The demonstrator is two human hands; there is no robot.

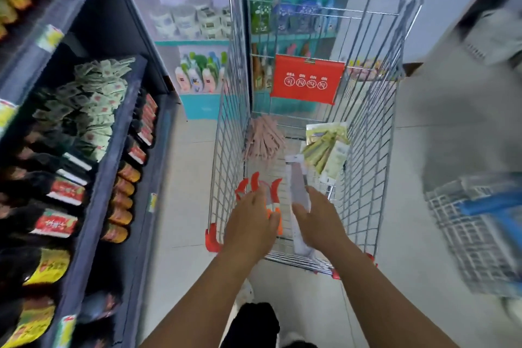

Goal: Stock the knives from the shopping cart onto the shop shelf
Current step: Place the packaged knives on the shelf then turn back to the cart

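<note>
A wire shopping cart with a red handle stands in the aisle in front of me. Both my hands reach down into its near end. My left hand closes around a bunch of orange-handled knives, whose handles stick up past my fingers. My right hand grips a long knife in pale packaging that points away from me. The shop shelf runs along the left.
A pink mop head and green-and-white packets lie deeper in the cart. The left shelf holds dark bottles and green sachets. A blue-handled basket sits at the right. Shelves of bottles and tubs stand beyond the cart.
</note>
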